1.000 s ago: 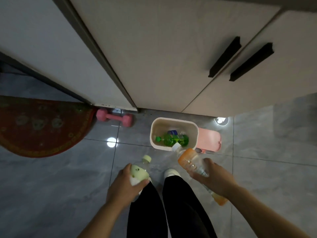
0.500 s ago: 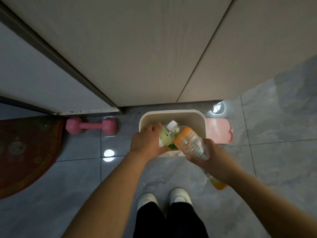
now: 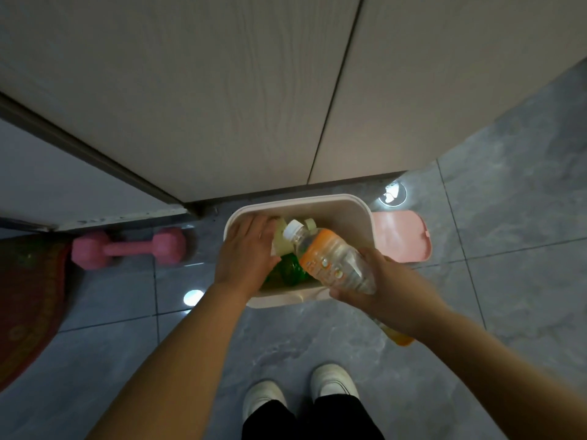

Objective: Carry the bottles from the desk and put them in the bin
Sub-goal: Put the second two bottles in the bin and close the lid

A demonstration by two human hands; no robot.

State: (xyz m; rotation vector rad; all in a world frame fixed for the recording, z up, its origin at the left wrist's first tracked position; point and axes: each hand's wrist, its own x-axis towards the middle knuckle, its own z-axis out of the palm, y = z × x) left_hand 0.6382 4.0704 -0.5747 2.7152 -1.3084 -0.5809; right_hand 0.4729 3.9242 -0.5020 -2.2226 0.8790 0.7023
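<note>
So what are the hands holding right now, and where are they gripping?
The left hand holds a pale green bottle by its body, inside the bin. The right hand grips the orange-labelled bottle around its lower half.

We look straight down at a cream bin (image 3: 355,211) standing on the grey tiled floor (image 3: 508,281) against the foot of a pale cabinet (image 3: 222,90). Our left hand (image 3: 246,255) reaches over the bin's left rim and grips a pale green bottle (image 3: 281,238) lying inside the opening. Our right hand (image 3: 384,287) holds an orange-labelled bottle (image 3: 330,258), tilted with its white cap over the bin and its base past the near rim. A dark green bottle (image 3: 286,273) lies inside the bin beneath them. A pink lid (image 3: 401,236) lies just right of the bin, a pink dumbbell (image 3: 128,247) to its left near a red rug (image 3: 28,306). Our white shoes (image 3: 333,381) show at the bottom.
</note>
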